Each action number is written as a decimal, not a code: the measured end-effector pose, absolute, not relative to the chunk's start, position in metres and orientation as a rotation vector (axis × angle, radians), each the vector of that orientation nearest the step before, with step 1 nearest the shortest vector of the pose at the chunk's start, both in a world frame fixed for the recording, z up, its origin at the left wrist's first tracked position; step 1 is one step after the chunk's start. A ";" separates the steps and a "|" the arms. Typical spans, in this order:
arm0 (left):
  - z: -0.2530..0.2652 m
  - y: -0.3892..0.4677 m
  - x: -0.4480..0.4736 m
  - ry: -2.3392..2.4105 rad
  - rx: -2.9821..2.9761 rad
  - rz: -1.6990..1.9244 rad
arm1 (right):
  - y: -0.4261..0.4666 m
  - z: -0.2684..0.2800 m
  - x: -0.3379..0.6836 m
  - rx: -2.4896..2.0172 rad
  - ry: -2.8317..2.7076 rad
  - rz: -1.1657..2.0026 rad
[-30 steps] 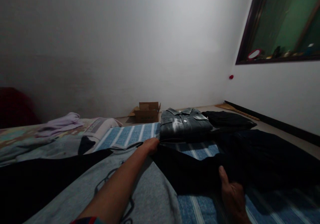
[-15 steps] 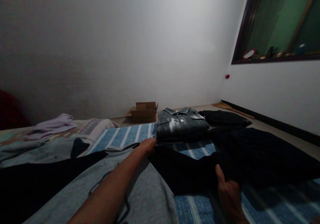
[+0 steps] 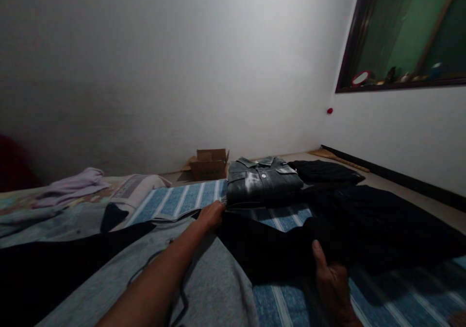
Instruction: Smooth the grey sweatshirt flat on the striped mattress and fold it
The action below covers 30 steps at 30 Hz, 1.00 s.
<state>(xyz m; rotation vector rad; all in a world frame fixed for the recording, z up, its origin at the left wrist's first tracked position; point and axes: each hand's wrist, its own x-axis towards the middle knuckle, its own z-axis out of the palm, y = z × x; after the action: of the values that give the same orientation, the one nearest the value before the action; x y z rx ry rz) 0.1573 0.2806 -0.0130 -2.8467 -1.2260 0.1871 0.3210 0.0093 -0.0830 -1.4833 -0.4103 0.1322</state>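
Observation:
A grey sweatshirt (image 3: 218,273) with black sleeves and dark drawstrings lies spread in front of me. My left hand (image 3: 212,216) reaches across it and is closed on the cloth at the shoulder, where the right-hand sleeve begins. My right hand (image 3: 332,276) grips that black sleeve (image 3: 265,249) farther out, thumb on top and fingers mostly hidden. Between the two hands the sleeve runs sideways over a blue striped sheet (image 3: 278,302). Just beyond my left hand sits a folded dark grey button-up shirt or jacket (image 3: 264,181).
Dark folded clothes (image 3: 393,220) lie at right, with a black garment (image 3: 325,170) behind them. Lilac cloth (image 3: 78,186) and other clothes rest at left. An open cardboard box (image 3: 209,166) stands by the wall. The window (image 3: 407,30) is upper right.
The view has shifted very slightly. Both hands keep their hold on the sweatshirt, and nothing else has visibly moved.

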 end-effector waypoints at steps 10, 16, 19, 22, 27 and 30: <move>-0.040 0.246 0.140 -1.345 -2.794 -0.055 | 0.010 -0.085 0.324 -1.426 -0.489 0.098; -0.054 0.234 0.137 -1.260 -2.835 -0.134 | 0.010 -0.089 0.327 -1.469 -0.480 0.137; -0.053 0.231 0.136 -1.209 -2.877 -0.137 | 0.009 -0.087 0.327 -1.477 -0.500 0.114; -0.053 0.230 0.136 -1.187 -2.907 -0.104 | 0.009 -0.084 0.326 -1.486 -0.516 0.102; -0.057 0.228 0.141 -1.260 -2.955 -0.005 | 0.008 -0.085 0.326 -1.485 -0.485 0.121; -0.058 0.225 0.146 -1.295 -2.975 0.058 | 0.009 -0.085 0.327 -1.489 -0.493 0.115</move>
<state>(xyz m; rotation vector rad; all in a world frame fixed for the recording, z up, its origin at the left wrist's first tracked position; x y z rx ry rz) 0.1455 0.2251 -0.0581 -2.9746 -1.2953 0.0584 0.3267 0.0087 -0.0847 -1.4891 -0.4928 0.1146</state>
